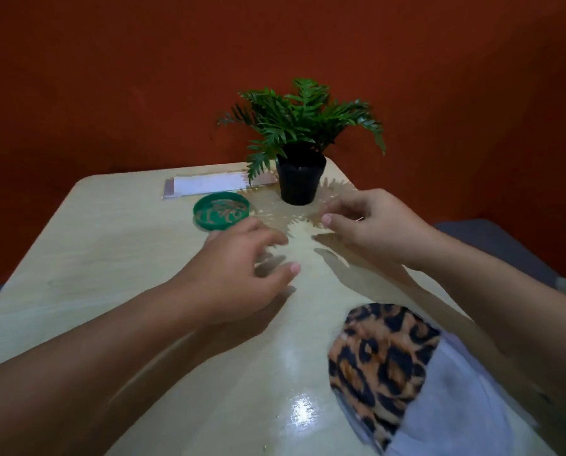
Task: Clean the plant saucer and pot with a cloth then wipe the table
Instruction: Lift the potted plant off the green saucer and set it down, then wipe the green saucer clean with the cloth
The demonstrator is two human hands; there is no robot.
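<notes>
Left hand hovers mid-frame above the tabletop, fingers loosely spread and holding nothing; slight motion blur, so contact with the surface cannot be confirmed. Just beyond its fingertips, left of centre, the green saucer lies flat on the tabletop, apart from the pot, with a leaf pattern or reflection showing inside; whether it is clean cannot be told. Behind the saucer, a flat white packet lies near the far edge. Upper centre: black pot with green plant stands upright directly on the tabletop, not in the saucer. Right hand is raised in front of the pot, fingers curled with thumb tip toward them; something small may be pinched, too unclear to say. Lower right: leopard-print cloth lies on the tabletop edge, neither hand touching it. Judgement: task appears at or near its start. Cloth not picked up; saucer, pot and tabletop wiping all seem outstanding. Glossy tabletop shows glare, no clear wipe marks.
</notes>
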